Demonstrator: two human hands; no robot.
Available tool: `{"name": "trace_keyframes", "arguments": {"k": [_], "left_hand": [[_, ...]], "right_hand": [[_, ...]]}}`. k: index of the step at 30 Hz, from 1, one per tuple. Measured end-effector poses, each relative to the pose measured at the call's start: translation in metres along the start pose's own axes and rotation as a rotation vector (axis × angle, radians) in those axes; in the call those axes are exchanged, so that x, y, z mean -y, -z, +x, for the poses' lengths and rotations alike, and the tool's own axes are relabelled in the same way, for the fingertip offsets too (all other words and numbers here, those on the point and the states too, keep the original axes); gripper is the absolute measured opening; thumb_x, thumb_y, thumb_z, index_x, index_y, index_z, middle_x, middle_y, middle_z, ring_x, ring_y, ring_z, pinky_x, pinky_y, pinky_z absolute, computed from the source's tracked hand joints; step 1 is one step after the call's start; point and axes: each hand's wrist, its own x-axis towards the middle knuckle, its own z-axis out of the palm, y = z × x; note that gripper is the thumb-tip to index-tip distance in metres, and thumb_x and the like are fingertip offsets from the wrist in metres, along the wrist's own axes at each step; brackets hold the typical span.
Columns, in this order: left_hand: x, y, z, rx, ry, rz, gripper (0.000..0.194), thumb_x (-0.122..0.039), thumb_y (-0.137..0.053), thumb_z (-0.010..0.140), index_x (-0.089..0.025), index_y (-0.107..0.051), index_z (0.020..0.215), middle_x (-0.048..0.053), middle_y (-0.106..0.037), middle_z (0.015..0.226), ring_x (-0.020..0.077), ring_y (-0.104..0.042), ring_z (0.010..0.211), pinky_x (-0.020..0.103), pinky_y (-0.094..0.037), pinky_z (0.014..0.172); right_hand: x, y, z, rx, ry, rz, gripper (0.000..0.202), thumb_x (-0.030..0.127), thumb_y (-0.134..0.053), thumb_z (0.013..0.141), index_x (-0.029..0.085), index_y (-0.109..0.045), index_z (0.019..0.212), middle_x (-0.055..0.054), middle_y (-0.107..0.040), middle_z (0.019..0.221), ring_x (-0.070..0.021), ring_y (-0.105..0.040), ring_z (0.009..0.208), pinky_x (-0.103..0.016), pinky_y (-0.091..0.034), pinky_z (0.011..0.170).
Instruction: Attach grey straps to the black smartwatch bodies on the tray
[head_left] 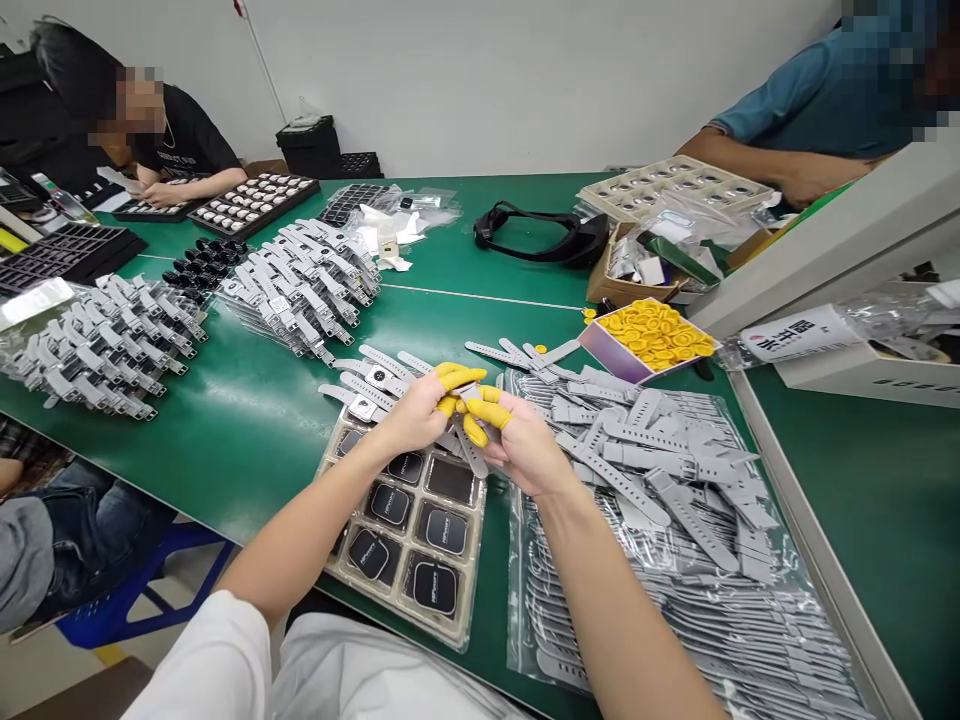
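Note:
Yellow finger cots cover several fingertips of both hands. My left hand (424,412) pinches the upper end of a small grey watch piece, and my right hand (521,440) closes on it from the other side. A grey watch strap (472,456) with holes hangs below the fingers; whether a watch case is joined to it is hidden. Under the hands lies a clear plastic tray (477,540) with square black-faced pieces (446,528) in its pockets. Just left of my left hand, watches with grey straps (367,385) rest on the table.
Loose grey straps (630,455) lie over bagged straps (675,620) at right. Behind them is a box of yellow finger cots (652,335). Stacked watches (300,285) stand at left, black goggles-like eyewear (536,235) at the back. Two people (191,130) sit across the table.

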Motion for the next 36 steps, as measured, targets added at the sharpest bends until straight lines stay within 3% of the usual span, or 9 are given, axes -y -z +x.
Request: {"name": "trace_keyframes", "arguments": {"k": [5, 15, 21, 30, 36], "left_hand": [[-0.003, 0.002, 0.002, 0.032, -0.052, -0.022, 0.063, -0.001, -0.045, 0.084, -0.025, -0.064, 0.139, 0.01, -0.068, 0.129, 0.0233, -0.064, 0.12, 0.045, -0.052, 0.107], [-0.017, 0.001, 0.005, -0.111, 0.114, -0.2, 0.035, -0.018, -0.052, 0.101, -0.021, -0.067, 0.132, 0.012, -0.069, 0.129, 0.0229, -0.065, 0.12, 0.04, -0.051, 0.108], [-0.014, 0.0, 0.003, -0.016, -0.035, -0.115, 0.045, -0.01, -0.047, 0.095, -0.022, -0.067, 0.133, 0.01, -0.07, 0.127, 0.0238, -0.065, 0.119, 0.043, -0.051, 0.108], [-0.013, -0.007, 0.0, -0.069, 0.077, 0.0, 0.045, -0.011, -0.042, 0.097, -0.021, -0.063, 0.135, 0.011, -0.068, 0.124, 0.0238, -0.062, 0.118, 0.044, -0.05, 0.108], [-0.021, 0.001, -0.002, 0.048, 0.097, 0.039, 0.046, -0.025, -0.04, 0.104, -0.022, -0.054, 0.148, 0.011, -0.059, 0.128, 0.0245, -0.058, 0.122, 0.044, -0.048, 0.113]], "right_hand": [[0.003, 0.004, -0.003, 0.096, -0.063, 0.014, 0.021, 0.035, -0.075, 0.076, 0.018, -0.062, 0.075, 0.006, -0.05, 0.047, -0.0032, -0.022, 0.034, -0.018, -0.014, 0.034], [0.003, 0.005, 0.001, -0.028, 0.077, 0.174, 0.022, 0.034, -0.078, 0.078, 0.02, -0.061, 0.077, 0.009, -0.042, 0.047, -0.0042, -0.019, 0.036, -0.018, -0.016, 0.034], [0.001, 0.004, -0.002, 0.091, -0.006, 0.058, 0.026, 0.038, -0.077, 0.081, 0.019, -0.061, 0.074, 0.007, -0.045, 0.044, -0.0055, -0.025, 0.034, -0.019, -0.019, 0.034], [-0.005, -0.006, 0.001, 0.0, 0.106, 0.176, 0.027, 0.035, -0.077, 0.082, 0.022, -0.055, 0.072, 0.008, -0.039, 0.047, -0.0061, -0.022, 0.037, -0.02, -0.019, 0.035], [-0.007, -0.002, 0.004, -0.01, 0.098, 0.247, 0.03, 0.035, -0.078, 0.081, 0.021, -0.056, 0.068, 0.009, -0.035, 0.045, -0.0052, -0.02, 0.036, -0.02, -0.016, 0.035]]}}
